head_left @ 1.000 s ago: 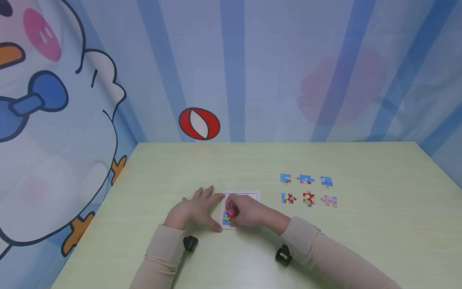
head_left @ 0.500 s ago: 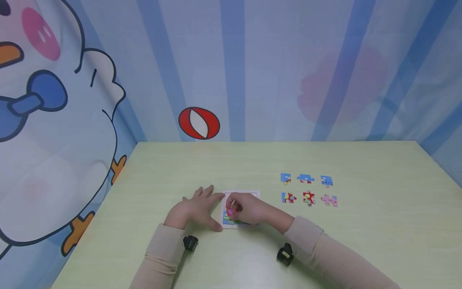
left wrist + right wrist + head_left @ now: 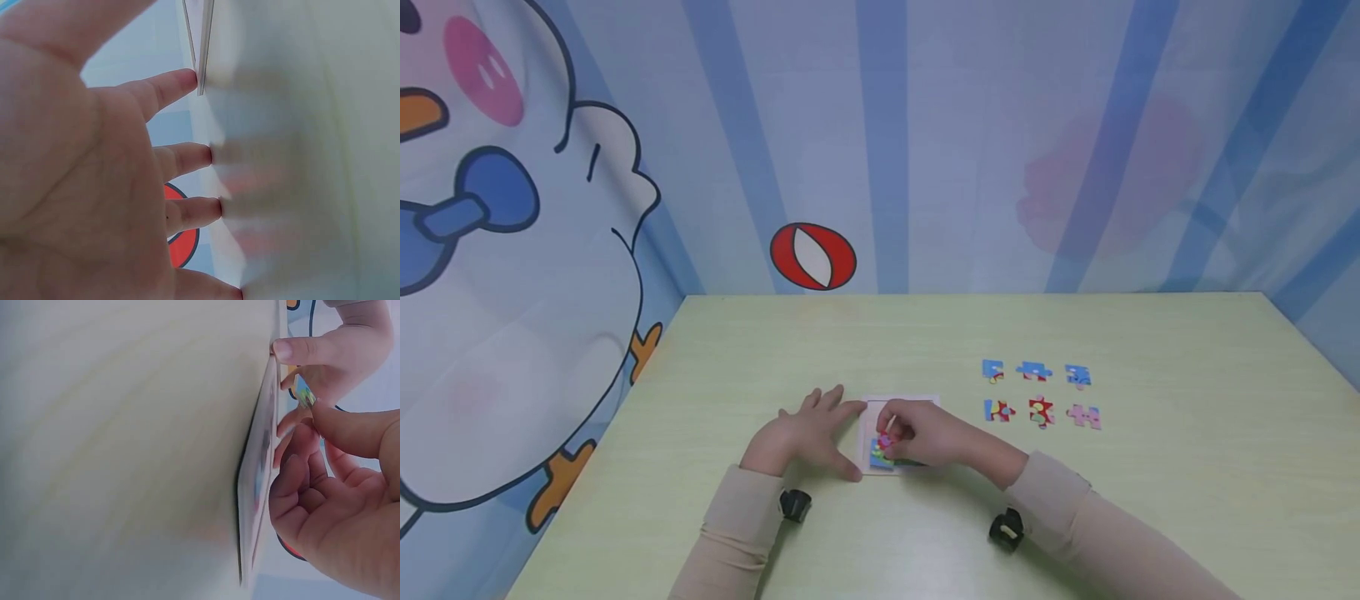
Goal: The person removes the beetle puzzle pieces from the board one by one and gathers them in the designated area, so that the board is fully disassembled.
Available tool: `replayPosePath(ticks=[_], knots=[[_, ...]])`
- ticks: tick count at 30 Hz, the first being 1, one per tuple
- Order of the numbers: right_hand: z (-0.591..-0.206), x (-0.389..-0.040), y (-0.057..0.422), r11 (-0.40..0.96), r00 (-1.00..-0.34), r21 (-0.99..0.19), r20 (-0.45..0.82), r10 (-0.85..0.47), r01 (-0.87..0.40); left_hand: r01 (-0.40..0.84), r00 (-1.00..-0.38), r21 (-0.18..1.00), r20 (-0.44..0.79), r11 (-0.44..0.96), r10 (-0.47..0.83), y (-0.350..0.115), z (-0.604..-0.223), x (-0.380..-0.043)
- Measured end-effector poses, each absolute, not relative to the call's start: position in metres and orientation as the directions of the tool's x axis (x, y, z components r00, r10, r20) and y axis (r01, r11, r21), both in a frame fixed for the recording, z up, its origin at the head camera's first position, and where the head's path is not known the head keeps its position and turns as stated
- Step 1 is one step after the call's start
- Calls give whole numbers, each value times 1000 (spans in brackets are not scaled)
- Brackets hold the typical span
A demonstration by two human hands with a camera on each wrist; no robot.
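My right hand (image 3: 925, 433) pinches a puzzle piece (image 3: 880, 457), blue with green and red, between thumb and fingers over the left part of a pale puzzle board (image 3: 865, 425). In the right wrist view, the puzzle piece (image 3: 304, 392) is apart from the board (image 3: 249, 512). My left hand (image 3: 808, 433) lies with its fingers spread at the board's left side. Its thumb and index finger touch the board's edge. The left wrist view has the left palm (image 3: 81, 175) and its fingertips on the table. Part of the board is hidden under my right hand.
Several loose puzzle pieces lie in two rows to the right of the board, among them a blue piece (image 3: 1035, 372) and a pink piece (image 3: 1085, 417). A printed curtain (image 3: 955, 150) hangs behind the table's (image 3: 1210, 467) far edge.
My right hand has shifted slightly right, carrying the puzzle piece away from the board's left edge. The left hand has stayed in place, as have the loose pieces.
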State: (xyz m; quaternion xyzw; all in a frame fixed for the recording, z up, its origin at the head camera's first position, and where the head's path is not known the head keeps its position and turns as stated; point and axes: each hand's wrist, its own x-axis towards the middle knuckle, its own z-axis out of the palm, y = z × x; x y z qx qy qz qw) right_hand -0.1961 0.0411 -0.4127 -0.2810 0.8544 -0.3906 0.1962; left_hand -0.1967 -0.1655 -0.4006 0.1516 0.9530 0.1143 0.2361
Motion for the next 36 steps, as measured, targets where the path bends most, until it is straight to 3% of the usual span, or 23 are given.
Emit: replayPosePath(ticks=[16,36], knots=[[-404,-184,100,502,-793,-810,-78,-604,-302,221,-845,313,-411,924,342,-165,-400,-194],[-409,-176,150,562,-840,-774,-73,-538,-293,219,-845,311,-413,925,340,-166,-404,-196]])
